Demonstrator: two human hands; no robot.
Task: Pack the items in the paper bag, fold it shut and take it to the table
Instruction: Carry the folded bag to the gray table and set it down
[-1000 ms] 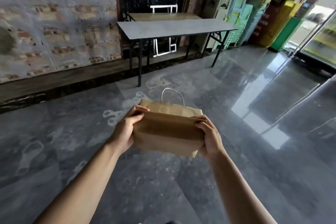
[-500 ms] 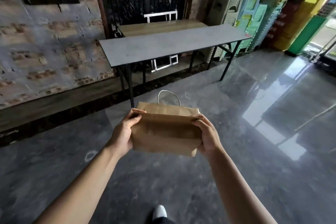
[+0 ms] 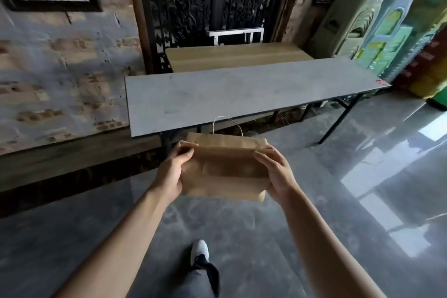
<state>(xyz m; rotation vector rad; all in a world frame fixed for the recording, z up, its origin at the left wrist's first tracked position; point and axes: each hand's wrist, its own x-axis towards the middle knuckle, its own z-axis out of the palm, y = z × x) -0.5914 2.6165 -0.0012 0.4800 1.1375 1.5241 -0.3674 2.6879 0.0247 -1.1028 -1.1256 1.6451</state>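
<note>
Head view: left hand [image 3: 170,172] and right hand [image 3: 278,172] clasp a folded brown paper bag [image 3: 226,169] before a long grey table [image 3: 242,91].

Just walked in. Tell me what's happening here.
A person is carrying a brown paper bag with its top folded over, left hand and right hand gripping its two ends. The bag's string handle sticks up behind the fold. The bag is held above the floor, just short of the near edge of a long grey table, not yet set on it. One foot in a light shoe is forward, mid-step.
</note>
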